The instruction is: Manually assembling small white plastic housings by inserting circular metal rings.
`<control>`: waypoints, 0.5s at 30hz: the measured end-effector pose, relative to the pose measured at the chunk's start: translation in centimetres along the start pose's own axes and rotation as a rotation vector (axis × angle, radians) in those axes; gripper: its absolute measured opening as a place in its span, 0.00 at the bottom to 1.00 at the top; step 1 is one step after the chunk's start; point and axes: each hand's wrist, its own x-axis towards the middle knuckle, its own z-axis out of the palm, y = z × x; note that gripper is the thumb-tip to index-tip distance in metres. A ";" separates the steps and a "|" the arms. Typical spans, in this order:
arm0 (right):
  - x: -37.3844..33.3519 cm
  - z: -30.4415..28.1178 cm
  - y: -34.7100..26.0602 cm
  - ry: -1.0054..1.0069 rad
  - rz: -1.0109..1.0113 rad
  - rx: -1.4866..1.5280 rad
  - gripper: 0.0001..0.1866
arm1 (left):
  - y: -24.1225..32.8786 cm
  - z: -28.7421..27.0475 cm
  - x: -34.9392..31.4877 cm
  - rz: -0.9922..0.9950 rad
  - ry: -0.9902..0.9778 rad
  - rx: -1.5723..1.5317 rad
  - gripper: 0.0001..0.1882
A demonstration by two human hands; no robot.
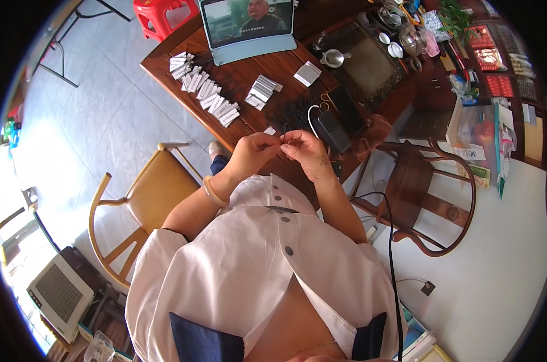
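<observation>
Over the table's near edge my left hand and my right hand meet, fingertips pinched close together. What they hold is too small to make out; a thin dark strand shows by the fingertips. A small white tag lies just beyond my left fingers. Behind my hands spreads a tangle of thin black cords. Farther off are a neat stack of white tags and another stack. To the left, a long overlapping row of white tags has black cords beside it.
A tablet in a light blue case stands at the wooden table's back. Right of my hands sit a black box-shaped thing, a white cable and gold-handled scissors. A tea tray holds a glass pitcher. Chairs flank me.
</observation>
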 end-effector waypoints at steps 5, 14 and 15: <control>0.2 0.1 0.2 0.037 -0.061 -0.082 0.09 | 0.4 0.5 0.0 0.329 0.189 0.322 0.06; 0.6 0.8 0.6 0.179 -0.273 -0.434 0.04 | 0.9 0.8 -0.2 0.474 0.235 0.472 0.05; 0.6 0.9 0.3 0.188 -0.272 -0.435 0.05 | 1.0 0.8 -0.2 0.475 0.237 0.472 0.05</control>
